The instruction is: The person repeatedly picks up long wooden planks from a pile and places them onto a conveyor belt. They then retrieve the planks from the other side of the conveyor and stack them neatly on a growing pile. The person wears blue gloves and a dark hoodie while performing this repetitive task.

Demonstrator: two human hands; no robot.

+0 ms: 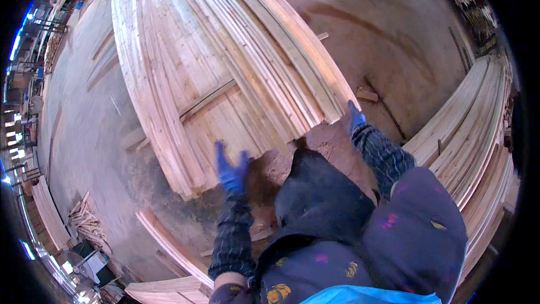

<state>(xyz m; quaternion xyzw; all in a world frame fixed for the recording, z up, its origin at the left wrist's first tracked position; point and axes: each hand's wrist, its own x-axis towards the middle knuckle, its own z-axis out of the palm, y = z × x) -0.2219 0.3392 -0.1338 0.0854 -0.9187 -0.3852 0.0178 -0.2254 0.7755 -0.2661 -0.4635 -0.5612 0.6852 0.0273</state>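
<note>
A broad stack of long pale wooden boards lies before me, its uneven near ends toward my body. My left hand, in a blue glove, is held at the near ends on the left with its fingers spread and nothing in them. On the right, my right hand, also blue-gloved, is closed round the near corner of the outermost board; part of its grip is hidden. Between raised rows of boards, the lower layer shows, with a short crosswise wooden step on it.
Another tall stack of boards stands close on my right. More boards lie low at my left side. A heap of wood offcuts is on the concrete floor farther left. A small wood block lies beyond my right hand.
</note>
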